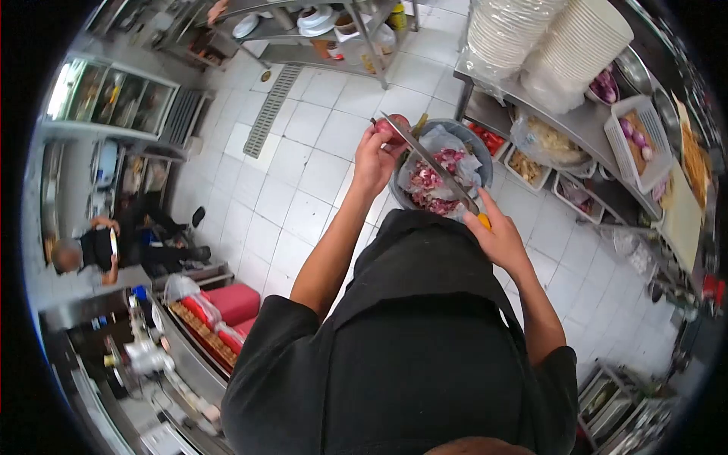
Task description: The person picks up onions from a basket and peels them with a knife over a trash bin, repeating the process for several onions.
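Note:
My left hand (373, 161) is closed around a red onion (392, 126), held up over the far left rim of a grey bin. In my right hand (498, 236) is the yellow handle of a long kitchen knife (436, 163). Its blade slants up and to the left, with the tip end lying across the onion in this view. Below the blade stands the bin (396, 186), lined with a clear plastic bag (440, 138). Purple and white onion peelings (426, 186) fill the bag.
At right, a steel table (557, 106) carries stacked white containers (580, 38) and a white basket (638, 144) with red onions. Food tubs (528, 167) sit beneath. A floor drain grate (273, 110) lies ahead left. Another person (114, 243) is far left.

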